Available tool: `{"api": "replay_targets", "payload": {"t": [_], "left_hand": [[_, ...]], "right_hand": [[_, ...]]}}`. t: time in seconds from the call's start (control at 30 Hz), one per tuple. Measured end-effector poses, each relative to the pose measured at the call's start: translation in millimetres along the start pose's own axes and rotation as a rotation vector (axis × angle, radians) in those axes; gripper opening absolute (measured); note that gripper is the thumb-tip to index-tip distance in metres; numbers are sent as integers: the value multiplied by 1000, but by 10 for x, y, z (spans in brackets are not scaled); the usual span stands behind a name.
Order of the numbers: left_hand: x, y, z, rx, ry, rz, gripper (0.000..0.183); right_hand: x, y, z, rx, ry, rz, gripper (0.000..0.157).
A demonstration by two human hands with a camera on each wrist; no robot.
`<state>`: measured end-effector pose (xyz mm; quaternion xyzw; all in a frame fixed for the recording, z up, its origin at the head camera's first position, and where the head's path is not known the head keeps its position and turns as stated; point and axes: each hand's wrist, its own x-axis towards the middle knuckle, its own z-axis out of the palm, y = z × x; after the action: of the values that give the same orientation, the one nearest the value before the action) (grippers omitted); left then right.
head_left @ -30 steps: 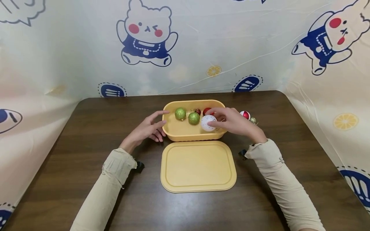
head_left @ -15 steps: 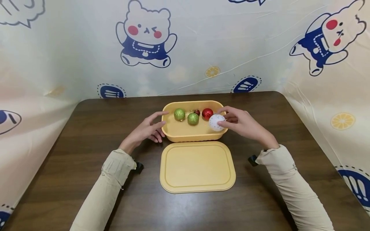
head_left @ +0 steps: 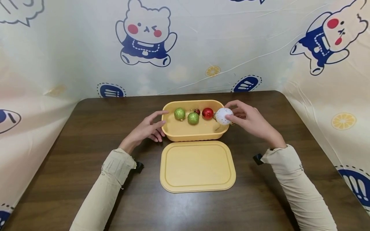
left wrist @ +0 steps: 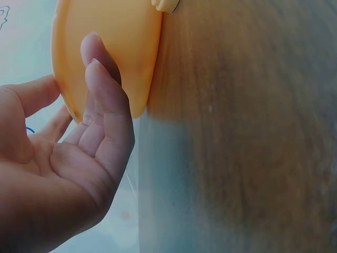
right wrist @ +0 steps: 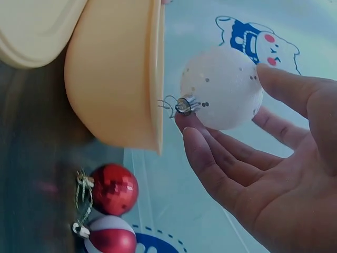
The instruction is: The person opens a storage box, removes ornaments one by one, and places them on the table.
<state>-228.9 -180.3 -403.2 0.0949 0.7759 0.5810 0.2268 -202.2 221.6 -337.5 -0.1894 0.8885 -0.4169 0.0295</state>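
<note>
My right hand (head_left: 252, 121) pinches a white speckled Christmas bauble (head_left: 224, 116) over the right end of a yellow plastic box (head_left: 192, 138). In the right wrist view the bauble (right wrist: 221, 87) shows a silver cap and wire hook, above the level of the rim. My left hand (head_left: 145, 129) is at the box's opposite end, index finger and thumb stretched to the rim, lower fingers bent beside the wall. Inside lie two green glitter baubles (head_left: 180, 114), a shiny red bauble (head_left: 207, 113) and a small dark red one (head_left: 197, 111).
A flat yellow lid (head_left: 198, 166) lies directly in front of the box on the brown wooden table (head_left: 86, 160). Beyond the box's right end, the right wrist view shows a red faceted bauble (right wrist: 115, 188) and a red-and-white striped one (right wrist: 110, 235). Printed cloth (head_left: 196, 41) hangs behind.
My right hand has carried the white bauble rightward from inside the box to over its right rim, uncovering the red bauble. My left hand has stayed in place.
</note>
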Motion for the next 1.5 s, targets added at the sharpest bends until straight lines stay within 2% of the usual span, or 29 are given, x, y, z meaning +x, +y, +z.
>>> {"api": "replay_targets", "payload": {"t": [0.2, 0.4, 0.57, 0.9, 1.1, 1.27, 1.5], "left_hand": [[-13, 13, 1, -2, 3, 3, 51], [-26, 16, -30, -2, 11, 3, 51], [-24, -16, -35, -1, 8, -2, 50], [-19, -17, -14, 2, 3, -2, 53], [-9, -7, -8, 4, 1, 0, 52], [2, -6, -6, -1, 1, -1, 53], [12, -9, -4, -17, -3, 2, 53]], "right_hand": [[-96, 55, -138, -24, 57, 44, 39], [-162, 184, -273, -73, 82, 86, 42], [-166, 325, -304, -106, 85, 114, 44], [-126, 548, -196, -117, -15, 152, 41], [-106, 604, -165, -155, -79, 226, 47], [-90, 635, -141, -181, -96, 241, 49], [-75, 679, -102, -30, -115, 254, 48]]}}
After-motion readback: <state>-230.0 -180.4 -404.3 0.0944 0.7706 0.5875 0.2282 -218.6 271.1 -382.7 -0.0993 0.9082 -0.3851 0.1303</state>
